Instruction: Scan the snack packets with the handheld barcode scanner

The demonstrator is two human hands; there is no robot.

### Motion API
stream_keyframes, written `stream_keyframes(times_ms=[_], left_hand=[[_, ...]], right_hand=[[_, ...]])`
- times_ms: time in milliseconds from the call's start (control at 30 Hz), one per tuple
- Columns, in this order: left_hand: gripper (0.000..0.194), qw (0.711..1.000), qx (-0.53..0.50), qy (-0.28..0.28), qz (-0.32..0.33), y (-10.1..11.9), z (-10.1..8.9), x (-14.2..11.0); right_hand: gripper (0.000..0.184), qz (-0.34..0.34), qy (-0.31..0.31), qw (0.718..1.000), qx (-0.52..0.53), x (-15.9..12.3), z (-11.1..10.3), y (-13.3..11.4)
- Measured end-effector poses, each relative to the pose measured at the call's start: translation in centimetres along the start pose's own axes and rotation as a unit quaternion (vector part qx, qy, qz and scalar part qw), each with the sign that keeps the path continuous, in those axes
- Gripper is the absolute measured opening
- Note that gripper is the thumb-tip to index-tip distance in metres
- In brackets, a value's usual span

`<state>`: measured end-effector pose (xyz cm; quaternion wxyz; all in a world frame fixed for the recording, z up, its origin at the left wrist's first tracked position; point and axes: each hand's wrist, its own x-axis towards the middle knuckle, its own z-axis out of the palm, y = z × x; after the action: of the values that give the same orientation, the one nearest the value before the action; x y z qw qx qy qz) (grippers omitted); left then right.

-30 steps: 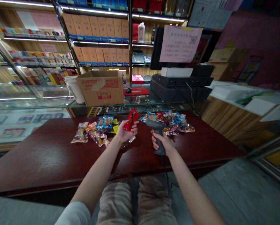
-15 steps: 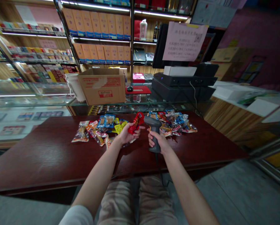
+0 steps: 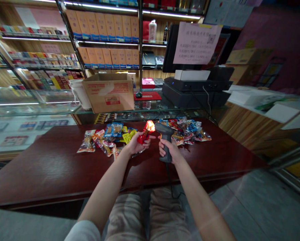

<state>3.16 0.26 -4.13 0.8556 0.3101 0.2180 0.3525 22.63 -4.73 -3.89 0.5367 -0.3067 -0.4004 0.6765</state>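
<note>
My left hand is closed on a red snack packet, held up above the table. My right hand grips the handle of a dark grey barcode scanner. The scanner's head faces the packet at close range, and bright light falls on the packet's upper end. Behind and left of my left hand lies a pile of snack packets in blue, yellow, orange and clear wrapping. A second pile of packets sits to the right, behind the scanner. The scanner's cable hangs down past the table's front edge.
Both piles rest on a dark red-brown table. Beyond it, a glass counter carries an open cardboard box, a white cup, a black mouse and a monitor with a paper notice. Shelves of boxed goods stand behind.
Light now shines brightly on the upper end of the red packet, where it was unlit before. Both hands have stayed almost in place.
</note>
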Motion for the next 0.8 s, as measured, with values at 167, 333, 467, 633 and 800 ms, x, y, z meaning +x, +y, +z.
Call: stream_keyframes(times_ms=[167, 333, 467, 633, 800], left_hand=[[0.043, 1.000, 0.020, -0.001, -0.002, 0.1, 0.3, -0.2], [0.049, 0.986, 0.155, 0.045, 0.043, 0.0, 0.5, 0.0], [0.051, 0.865, 0.397, 0.250, 0.178, -0.3, 0.6, 0.5], [0.057, 0.532, 0.712, 0.426, 0.171, -0.3, 0.4, 0.1], [0.040, 0.313, 0.822, 0.465, 0.096, -0.2, -0.4, -0.4]], right_hand=[[0.040, -0.002, 0.002, 1.000, -0.003, 0.0, 0.1, 0.0], [0.042, -0.007, 0.011, 1.000, -0.005, -0.3, 0.0, -0.3], [0.043, -0.010, 0.016, 1.000, 0.001, -0.8, -1.0, -1.0], [0.043, -0.023, 0.041, 0.999, 0.007, -1.2, -3.6, -2.1], [0.044, -0.024, 0.074, 0.997, 0.009, -1.6, -6.3, -3.1]])
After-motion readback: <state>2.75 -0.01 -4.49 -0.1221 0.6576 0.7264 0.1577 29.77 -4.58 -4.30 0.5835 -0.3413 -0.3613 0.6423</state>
